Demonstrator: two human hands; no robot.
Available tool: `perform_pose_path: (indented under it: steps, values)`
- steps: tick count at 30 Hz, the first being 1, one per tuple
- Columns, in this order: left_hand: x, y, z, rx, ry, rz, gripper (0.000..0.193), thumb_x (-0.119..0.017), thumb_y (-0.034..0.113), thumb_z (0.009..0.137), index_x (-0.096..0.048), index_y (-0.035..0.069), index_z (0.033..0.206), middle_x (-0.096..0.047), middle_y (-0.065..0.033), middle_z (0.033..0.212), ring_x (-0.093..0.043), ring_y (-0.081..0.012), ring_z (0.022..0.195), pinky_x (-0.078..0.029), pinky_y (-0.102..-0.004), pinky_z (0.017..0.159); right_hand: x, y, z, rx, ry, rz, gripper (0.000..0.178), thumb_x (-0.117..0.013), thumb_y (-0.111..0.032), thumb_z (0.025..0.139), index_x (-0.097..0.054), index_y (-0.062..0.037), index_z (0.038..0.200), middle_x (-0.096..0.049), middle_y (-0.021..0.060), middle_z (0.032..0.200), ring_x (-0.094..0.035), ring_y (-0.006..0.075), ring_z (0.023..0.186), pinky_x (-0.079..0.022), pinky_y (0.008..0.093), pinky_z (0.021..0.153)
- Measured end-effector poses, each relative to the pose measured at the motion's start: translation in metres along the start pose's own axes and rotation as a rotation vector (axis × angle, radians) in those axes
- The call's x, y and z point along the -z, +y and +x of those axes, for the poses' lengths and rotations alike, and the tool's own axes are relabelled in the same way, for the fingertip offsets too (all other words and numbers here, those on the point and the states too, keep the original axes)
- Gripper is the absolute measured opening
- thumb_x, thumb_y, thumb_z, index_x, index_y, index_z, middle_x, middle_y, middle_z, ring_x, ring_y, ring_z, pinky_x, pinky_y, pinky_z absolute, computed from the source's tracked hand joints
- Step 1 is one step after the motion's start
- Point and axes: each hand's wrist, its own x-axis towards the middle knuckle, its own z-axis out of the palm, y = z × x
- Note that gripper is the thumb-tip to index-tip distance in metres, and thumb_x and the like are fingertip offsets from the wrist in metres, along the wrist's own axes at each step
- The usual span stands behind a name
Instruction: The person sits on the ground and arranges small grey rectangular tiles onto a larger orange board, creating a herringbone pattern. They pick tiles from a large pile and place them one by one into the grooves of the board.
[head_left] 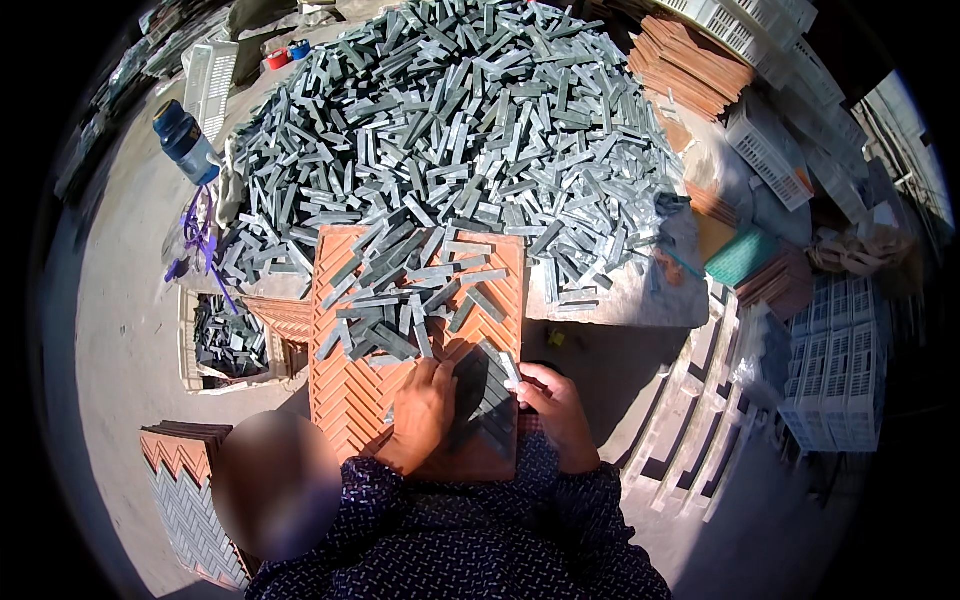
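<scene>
An orange tray point(335, 395) with a herringbone pattern of slots lies before me. Loose grey-green stone strips point(385, 340) are heaped over its upper middle. My right hand point(556, 408), at the tray's right edge, pinches a light grey stone strip point(511, 369) between thumb and fingers. Beside it, dark strips point(482, 405) lie in the slots in the tray's lower right, partly in shadow. My left hand point(424, 408) is over the tray's lower middle, fingers bent and closed at the near end of the loose strips. Whatever is in its fingertips is hidden.
A big pile of stone strips point(450, 120) covers the table beyond the tray. Left are a crate of dark pieces point(230, 345), a blue bottle point(185, 140) and stacked filled trays point(190, 510). Right are a wooden pallet point(690, 400), white crates point(832, 365) and stacked orange trays point(690, 65).
</scene>
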Motion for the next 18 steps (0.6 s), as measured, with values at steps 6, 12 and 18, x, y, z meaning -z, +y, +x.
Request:
perform_pose_path:
  steps: [6, 12, 18]
  values:
    - [-0.008, -0.001, 0.008, -0.006, -0.109, -0.013, 0.022, -0.054, 0.005, 0.083, -0.058, 0.003, 0.105, -0.058, -0.0135, 0.095, -0.061, -0.0327, 0.082, -0.052, -0.0401, 0.065, 0.005, 0.011, 0.016, 0.248, 0.145, -0.299, 0.025, -0.067, -0.001, 0.078, -0.063, 0.0018, 0.103, -0.065, 0.0074, 0.087, -0.063, 0.0114, 0.074, -0.050, 0.0250, 0.067]
    - [-0.008, -0.001, 0.011, -0.027, 0.059, -0.146, 0.018, -0.057, 0.004, 0.083, -0.061, 0.002, 0.101, -0.059, -0.0151, 0.084, -0.062, -0.0352, 0.074, -0.050, -0.0415, 0.062, -0.013, 0.011, 0.032, 0.588, 0.304, -0.699, 0.024, -0.069, 0.000, 0.075, -0.062, -0.0024, 0.097, -0.061, 0.0124, 0.088, -0.063, 0.0242, 0.069, -0.050, 0.0323, 0.061]
    - [-0.004, -0.002, 0.016, -0.031, -0.020, -0.033, 0.015, -0.056, 0.004, 0.080, -0.062, 0.004, 0.094, -0.059, -0.0105, 0.082, -0.065, -0.0300, 0.070, -0.051, -0.0392, 0.057, -0.021, 0.017, 0.031, 0.608, 0.336, -0.725, 0.019, -0.070, 0.000, 0.074, -0.063, -0.0021, 0.092, -0.061, 0.0120, 0.085, -0.063, 0.0232, 0.066, -0.051, 0.0315, 0.059]
